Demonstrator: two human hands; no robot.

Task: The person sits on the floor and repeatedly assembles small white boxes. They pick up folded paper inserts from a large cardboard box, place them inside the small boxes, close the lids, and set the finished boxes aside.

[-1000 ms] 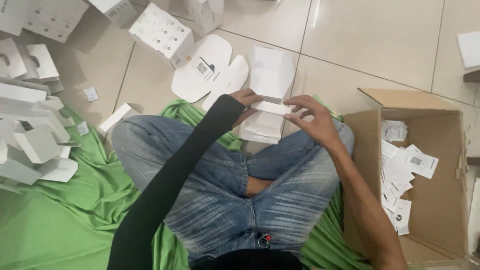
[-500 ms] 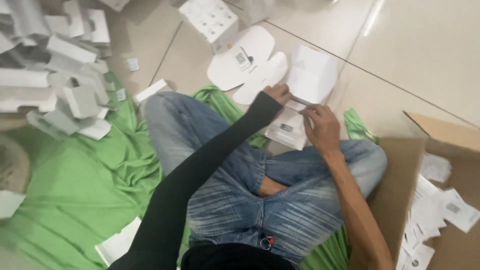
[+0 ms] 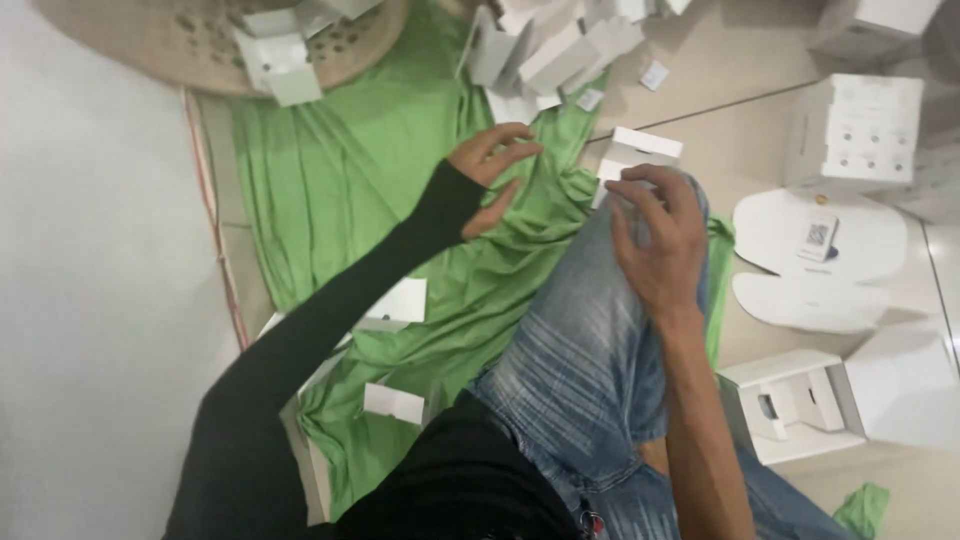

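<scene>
My left hand (image 3: pixel 495 170), in a long black sleeve, hovers with fingers spread over the green cloth (image 3: pixel 330 190) and holds nothing. My right hand (image 3: pixel 655 240) rests palm down on my knee in blue jeans (image 3: pixel 585 350), fingers apart and empty. A small white folded box (image 3: pixel 640 150) lies just beyond its fingertips, at the edge of the cloth. I cannot tell whether the fingers touch it.
A pile of white folded boxes (image 3: pixel 550 40) lies ahead, with more in a round woven tray (image 3: pixel 200 40). At the right lie a flat die-cut white card (image 3: pixel 815 260), a closed white box (image 3: pixel 855 130) and an open box with insert (image 3: pixel 790 405). A white wall (image 3: pixel 90 300) is at the left.
The view has swung left. Both hands have let go of the white card piece they held together. My left hand has reached out over the green cloth; my right hand has dropped onto my knee.
</scene>
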